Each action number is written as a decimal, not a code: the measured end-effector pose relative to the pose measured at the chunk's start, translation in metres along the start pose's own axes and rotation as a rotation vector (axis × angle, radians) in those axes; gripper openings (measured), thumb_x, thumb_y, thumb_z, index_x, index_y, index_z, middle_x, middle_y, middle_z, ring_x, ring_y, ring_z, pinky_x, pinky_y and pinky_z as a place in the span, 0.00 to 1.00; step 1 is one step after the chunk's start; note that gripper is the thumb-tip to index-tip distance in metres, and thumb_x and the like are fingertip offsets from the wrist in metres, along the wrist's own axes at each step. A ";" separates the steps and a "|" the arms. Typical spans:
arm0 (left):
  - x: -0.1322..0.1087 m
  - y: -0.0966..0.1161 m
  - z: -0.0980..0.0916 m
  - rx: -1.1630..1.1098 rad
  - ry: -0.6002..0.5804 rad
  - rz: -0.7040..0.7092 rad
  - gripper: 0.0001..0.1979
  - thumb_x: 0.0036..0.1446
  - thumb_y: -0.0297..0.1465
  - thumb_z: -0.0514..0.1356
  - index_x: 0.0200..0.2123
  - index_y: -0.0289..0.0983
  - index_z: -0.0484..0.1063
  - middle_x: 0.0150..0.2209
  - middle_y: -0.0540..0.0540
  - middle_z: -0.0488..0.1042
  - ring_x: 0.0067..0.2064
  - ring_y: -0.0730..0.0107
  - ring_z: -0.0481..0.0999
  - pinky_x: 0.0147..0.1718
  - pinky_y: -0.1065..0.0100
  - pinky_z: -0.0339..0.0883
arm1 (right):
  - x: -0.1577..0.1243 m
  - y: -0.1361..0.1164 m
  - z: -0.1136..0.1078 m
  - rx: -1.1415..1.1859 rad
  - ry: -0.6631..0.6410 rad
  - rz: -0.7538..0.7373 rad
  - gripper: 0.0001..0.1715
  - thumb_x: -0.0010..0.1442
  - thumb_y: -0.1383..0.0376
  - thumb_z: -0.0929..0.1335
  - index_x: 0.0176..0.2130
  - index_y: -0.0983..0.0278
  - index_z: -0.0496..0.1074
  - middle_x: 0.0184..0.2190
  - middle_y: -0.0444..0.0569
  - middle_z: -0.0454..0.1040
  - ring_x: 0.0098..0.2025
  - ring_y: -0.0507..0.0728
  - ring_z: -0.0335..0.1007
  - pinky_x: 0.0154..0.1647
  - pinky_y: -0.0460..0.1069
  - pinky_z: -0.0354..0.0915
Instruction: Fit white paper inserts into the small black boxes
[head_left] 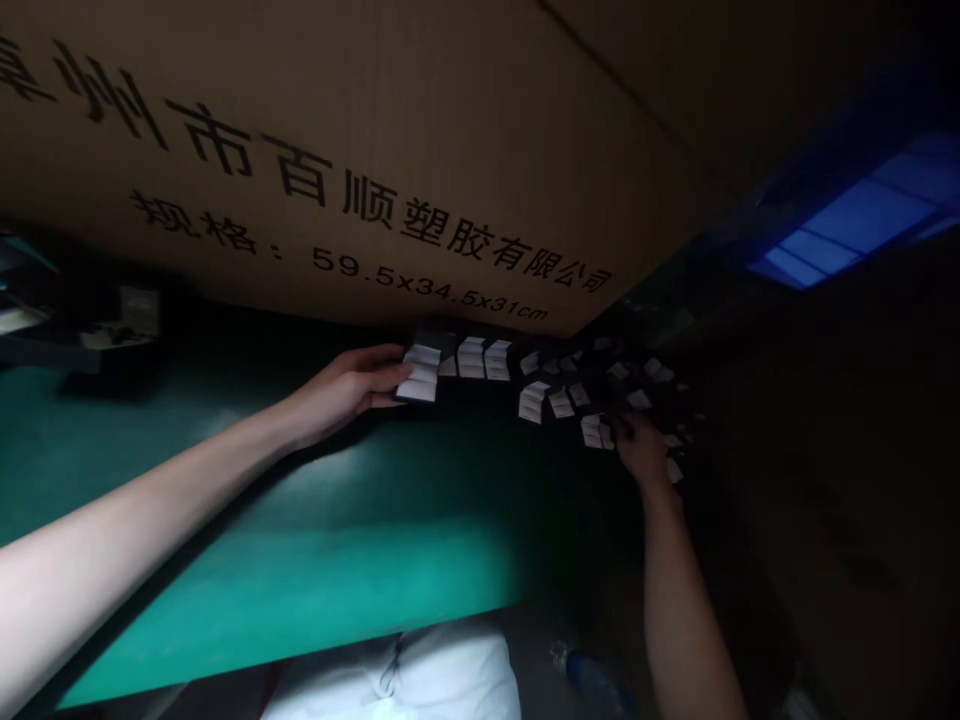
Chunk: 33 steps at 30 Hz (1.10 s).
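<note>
At the middle of the head view, my left hand point(356, 388) is closed on a small dark piece with a creased white card point(420, 375) on its face. The thumb lies over the left edge of the card. Farther right, my right hand point(645, 450) reaches among several similar pieces, its fingers bent together in deep shadow. Its fingertips are beside a dark piece with a white card point(598, 432); what they grip is too dark to make out. Between the hands lie more such pieces, among them a white card point(471, 358) and a lower one point(532, 402).
A large cardboard box point(420, 130) with black printed characters stands at the back of the green table point(337, 560). On the left sits a dark tray point(60, 350) with small items. A blue container point(862, 220) is at the upper right. White cloth point(420, 675) shows below the table edge.
</note>
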<state>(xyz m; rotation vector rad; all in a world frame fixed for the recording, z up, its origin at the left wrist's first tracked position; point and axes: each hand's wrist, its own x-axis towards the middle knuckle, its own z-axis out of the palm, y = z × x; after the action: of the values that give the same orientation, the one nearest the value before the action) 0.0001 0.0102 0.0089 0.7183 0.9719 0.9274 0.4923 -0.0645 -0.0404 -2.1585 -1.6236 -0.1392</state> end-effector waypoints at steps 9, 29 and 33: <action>0.000 0.000 -0.002 0.032 -0.011 -0.014 0.27 0.53 0.23 0.73 0.58 0.29 0.78 0.47 0.34 0.86 0.47 0.58 0.86 0.41 0.69 0.82 | -0.004 0.011 0.007 -0.013 0.055 0.028 0.28 0.58 0.66 0.61 0.53 0.69 0.79 0.51 0.63 0.80 0.54 0.65 0.75 0.61 0.62 0.70; 0.000 -0.001 -0.003 0.012 0.013 -0.027 0.26 0.51 0.21 0.74 0.54 0.32 0.80 0.46 0.36 0.86 0.48 0.55 0.87 0.42 0.67 0.83 | 0.029 -0.003 0.022 0.029 0.398 0.266 0.27 0.60 0.45 0.70 0.41 0.67 0.75 0.43 0.66 0.79 0.49 0.70 0.76 0.53 0.62 0.70; -0.001 0.001 -0.002 0.014 0.015 -0.043 0.26 0.53 0.22 0.74 0.56 0.30 0.78 0.46 0.34 0.86 0.49 0.55 0.86 0.43 0.68 0.83 | 0.027 -0.003 0.023 0.030 0.433 0.288 0.32 0.59 0.47 0.73 0.51 0.68 0.72 0.49 0.68 0.75 0.54 0.70 0.72 0.57 0.61 0.68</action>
<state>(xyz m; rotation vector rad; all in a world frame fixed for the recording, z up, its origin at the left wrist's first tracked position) -0.0018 0.0098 0.0091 0.7007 1.0045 0.8902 0.4934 -0.0309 -0.0516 -2.1269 -1.0592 -0.4544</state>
